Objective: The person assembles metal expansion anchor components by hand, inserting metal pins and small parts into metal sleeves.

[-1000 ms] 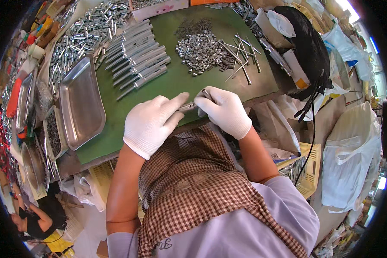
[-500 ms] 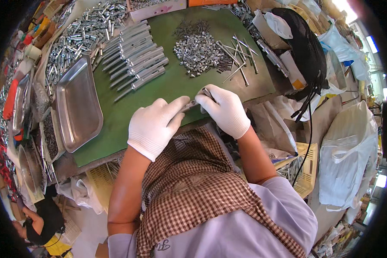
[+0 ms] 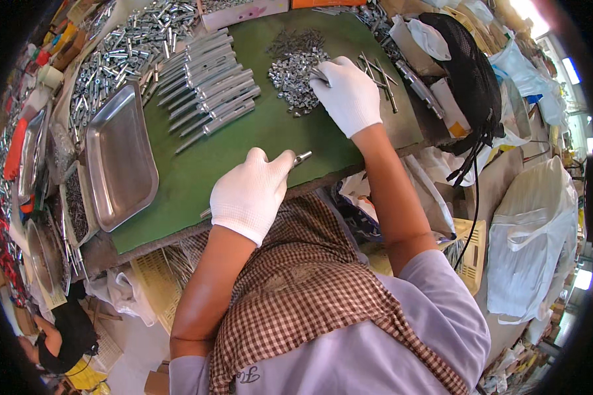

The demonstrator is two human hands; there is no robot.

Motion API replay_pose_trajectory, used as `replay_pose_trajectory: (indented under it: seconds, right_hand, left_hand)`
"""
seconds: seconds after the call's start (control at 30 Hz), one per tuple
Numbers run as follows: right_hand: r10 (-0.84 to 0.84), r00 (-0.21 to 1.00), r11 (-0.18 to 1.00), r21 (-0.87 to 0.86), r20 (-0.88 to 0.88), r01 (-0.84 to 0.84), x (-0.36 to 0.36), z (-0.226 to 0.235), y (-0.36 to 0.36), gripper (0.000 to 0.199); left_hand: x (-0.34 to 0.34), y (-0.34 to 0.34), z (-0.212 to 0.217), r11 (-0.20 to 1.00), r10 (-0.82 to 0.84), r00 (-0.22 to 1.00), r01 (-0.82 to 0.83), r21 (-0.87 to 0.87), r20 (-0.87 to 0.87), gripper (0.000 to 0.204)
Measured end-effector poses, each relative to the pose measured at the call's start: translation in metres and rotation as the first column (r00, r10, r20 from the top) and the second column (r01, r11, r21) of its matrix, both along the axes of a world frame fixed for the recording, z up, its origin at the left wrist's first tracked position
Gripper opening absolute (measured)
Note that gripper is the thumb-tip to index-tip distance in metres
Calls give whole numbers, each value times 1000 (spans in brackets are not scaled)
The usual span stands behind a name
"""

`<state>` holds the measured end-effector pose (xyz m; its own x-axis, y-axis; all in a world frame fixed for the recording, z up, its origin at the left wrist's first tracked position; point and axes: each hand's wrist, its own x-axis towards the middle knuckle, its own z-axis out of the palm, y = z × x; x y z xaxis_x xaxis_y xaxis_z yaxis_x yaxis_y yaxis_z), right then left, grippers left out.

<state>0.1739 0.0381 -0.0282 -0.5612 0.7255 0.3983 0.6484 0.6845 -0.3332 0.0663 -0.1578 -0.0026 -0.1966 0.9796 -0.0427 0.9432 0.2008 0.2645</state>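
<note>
In my left hand [image 3: 249, 194], fingers wrapped round it, is a slim metal rod [image 3: 302, 158]. Its bright tubular end sticks out past the fingertips, and its thin tail shows by the wrist over the near mat edge. My right hand [image 3: 350, 97] is at the right side of a heap of small shiny metal nuts [image 3: 290, 82], fingers pinched together. A short grey metal piece shows at those fingertips, too small to name. Several similar metal rods [image 3: 211, 95] lie in a row to the left of the heap. Both hands wear white knit gloves.
An empty steel tray [image 3: 122, 161] is at the left on the green mat [image 3: 277, 135]. Beyond it lies a big pile of metal sleeves [image 3: 128, 59]. Loose thin rods [image 3: 385, 82] and dark pins [image 3: 293, 43] are near the nuts. A black mesh bag [image 3: 464, 72] stands at the right.
My right hand has left the rod and moved up and right to the nut heap. My left hand keeps the rod and has shifted slightly right, turning its tubular end outward.
</note>
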Motion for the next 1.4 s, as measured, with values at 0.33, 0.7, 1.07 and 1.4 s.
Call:
replay_pose_trajectory:
  seconds: [0.33,0.7,1.07,1.4]
  right_hand:
    - [25,998,1000,0,-62,-25,17,1,-8,16]
    - [91,995,993,-77,-33,-93,19,14,-19,16]
    - [352,935,907,-231,-39,-351,37,14,-77,13]
    - [360,930,918,-205,72,-339,35,16,-81,15]
  left_hand:
    - [-1,1,2,999,13,1000,-13,-53,14,14]
    - [1,1,3,998,27,999,-25,-66,35,16]
    - [-2,-1,2,999,11,998,-8,-42,55,22]
    - [-1,0,3,996,29,999,-27,-82,29,23]
